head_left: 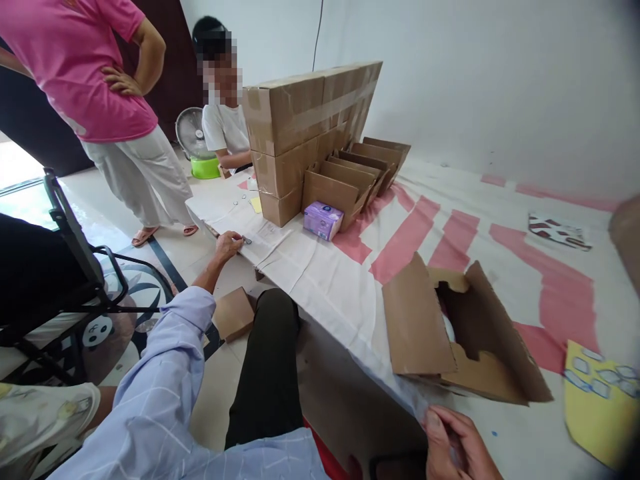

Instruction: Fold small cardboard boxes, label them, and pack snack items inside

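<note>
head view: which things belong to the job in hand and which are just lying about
Likely in the job:
small dark piece by the left hand
open box near the right hand

Probably just about:
purple pack
fan
black chair

What we cannot make out
The right hand is cut off by the bottom edge, and we cannot tell whether it grips anything; the small thing by the left hand is too tiny to name. Shadow hides much inside the open box. The right edge cuts off a yellow sheet and a blurred brown shape, perhaps a carton.
</note>
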Tool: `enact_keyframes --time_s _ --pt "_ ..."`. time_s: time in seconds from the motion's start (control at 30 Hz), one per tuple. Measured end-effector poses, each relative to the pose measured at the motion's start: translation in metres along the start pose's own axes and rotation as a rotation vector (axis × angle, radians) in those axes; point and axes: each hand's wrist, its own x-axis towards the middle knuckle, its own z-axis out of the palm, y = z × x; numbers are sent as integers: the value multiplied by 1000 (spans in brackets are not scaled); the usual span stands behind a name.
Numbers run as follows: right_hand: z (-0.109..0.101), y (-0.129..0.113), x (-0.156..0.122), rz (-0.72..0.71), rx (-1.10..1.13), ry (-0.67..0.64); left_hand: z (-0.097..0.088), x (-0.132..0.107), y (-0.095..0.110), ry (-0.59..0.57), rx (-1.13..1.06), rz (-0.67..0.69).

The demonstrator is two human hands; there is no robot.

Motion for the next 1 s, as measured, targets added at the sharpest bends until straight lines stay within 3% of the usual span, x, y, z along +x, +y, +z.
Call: enact_keyframes --time_s 0.17,0.53,0.8,1.0 --pt "-8 -8 6 -121 -16 -24 0 1 19 -69 67 79" --pt "-1 -6 1 -42 17 -98 -3 26 38 -283 144 205" --pt "5 -12 5 -29 54 -127 9 13 52 -191 1 172" --pt "6 -25 10 1 126 -138 11 -14 70 -123 -279 93"
